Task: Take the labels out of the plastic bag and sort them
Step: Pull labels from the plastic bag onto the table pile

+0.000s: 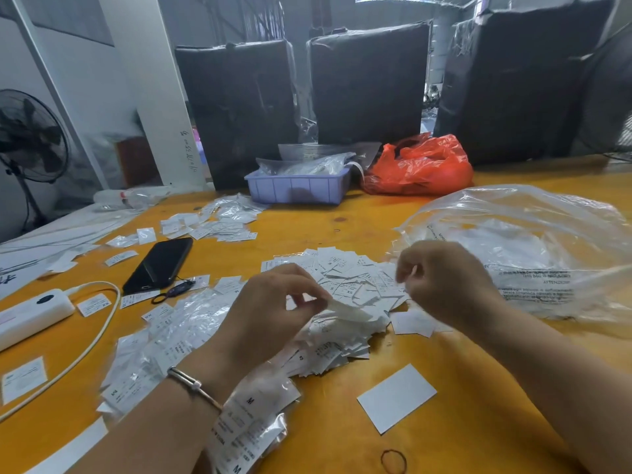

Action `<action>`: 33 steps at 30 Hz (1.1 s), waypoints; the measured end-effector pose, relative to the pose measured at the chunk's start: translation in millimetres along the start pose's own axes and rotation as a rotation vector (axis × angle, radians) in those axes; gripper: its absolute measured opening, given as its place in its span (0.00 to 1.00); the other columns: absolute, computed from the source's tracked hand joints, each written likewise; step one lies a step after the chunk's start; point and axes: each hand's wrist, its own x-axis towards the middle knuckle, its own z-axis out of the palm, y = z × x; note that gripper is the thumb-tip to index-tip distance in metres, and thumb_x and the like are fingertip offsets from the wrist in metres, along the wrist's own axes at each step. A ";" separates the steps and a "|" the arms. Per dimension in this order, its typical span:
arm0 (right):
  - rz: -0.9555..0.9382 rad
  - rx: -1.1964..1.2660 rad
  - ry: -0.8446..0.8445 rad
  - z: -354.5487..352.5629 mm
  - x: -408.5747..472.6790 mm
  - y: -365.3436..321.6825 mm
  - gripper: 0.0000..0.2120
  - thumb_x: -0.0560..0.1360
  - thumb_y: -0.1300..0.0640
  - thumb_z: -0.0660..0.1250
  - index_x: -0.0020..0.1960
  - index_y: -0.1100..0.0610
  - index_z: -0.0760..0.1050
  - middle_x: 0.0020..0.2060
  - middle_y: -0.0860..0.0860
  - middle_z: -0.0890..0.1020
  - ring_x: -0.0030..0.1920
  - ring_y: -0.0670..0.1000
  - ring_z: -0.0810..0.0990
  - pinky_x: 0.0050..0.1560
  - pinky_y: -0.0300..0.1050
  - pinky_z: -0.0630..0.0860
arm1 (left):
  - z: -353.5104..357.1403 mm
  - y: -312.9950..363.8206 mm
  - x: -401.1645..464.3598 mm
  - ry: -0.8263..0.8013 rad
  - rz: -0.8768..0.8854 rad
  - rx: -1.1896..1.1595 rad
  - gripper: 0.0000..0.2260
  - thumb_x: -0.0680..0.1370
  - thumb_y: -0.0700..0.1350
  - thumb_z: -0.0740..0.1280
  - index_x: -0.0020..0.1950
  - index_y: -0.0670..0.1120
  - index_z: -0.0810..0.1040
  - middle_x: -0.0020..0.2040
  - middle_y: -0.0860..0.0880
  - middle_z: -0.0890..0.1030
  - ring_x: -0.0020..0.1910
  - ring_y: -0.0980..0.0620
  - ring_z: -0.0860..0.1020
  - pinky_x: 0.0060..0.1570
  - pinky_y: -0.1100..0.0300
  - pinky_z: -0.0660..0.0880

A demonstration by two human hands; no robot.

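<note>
Head view: the left hand [273, 302] pinches a small sheaf of labels [349, 311] above the loose label pile [345, 289] on the yellow table [478, 405]. The right hand [441, 278] is curled, apparently pinching one label, though blur hides the detail. The clear plastic bag [530, 248] lies crumpled just right of the pile. Labels are thin, light, flexible rectangles, likely slippery when stacked; grip by an edge with the fingertips.
</note>
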 end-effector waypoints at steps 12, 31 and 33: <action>0.405 -0.529 -0.076 -7.5 16.3 60.7 0.15 0.76 0.58 0.63 0.62 0.54 0.74 0.59 0.52 0.76 0.62 0.57 0.70 0.59 0.53 0.65 | -4.9 7.0 -3.6 0.120 -0.133 -0.320 0.07 0.74 0.49 0.73 0.48 0.48 0.86 0.43 0.55 0.87 0.44 0.56 0.84 0.47 0.55 0.82; 0.343 -0.399 0.201 -5.5 20.3 67.8 0.05 0.74 0.59 0.69 0.44 0.51 0.83 0.44 0.53 0.80 0.53 0.59 0.74 0.54 0.54 0.65 | 0.9 0.6 -3.8 0.017 -0.157 -0.126 0.12 0.74 0.38 0.73 0.46 0.56 0.84 0.41 0.55 0.82 0.43 0.60 0.78 0.40 0.63 0.79; 0.295 -0.331 0.311 -5.7 20.1 68.7 0.04 0.74 0.59 0.70 0.44 0.54 0.83 0.44 0.56 0.81 0.52 0.61 0.75 0.52 0.55 0.66 | 0.4 -0.2 -2.5 0.034 -0.161 -0.105 0.10 0.75 0.39 0.72 0.46 0.55 0.83 0.43 0.56 0.82 0.43 0.60 0.78 0.42 0.62 0.78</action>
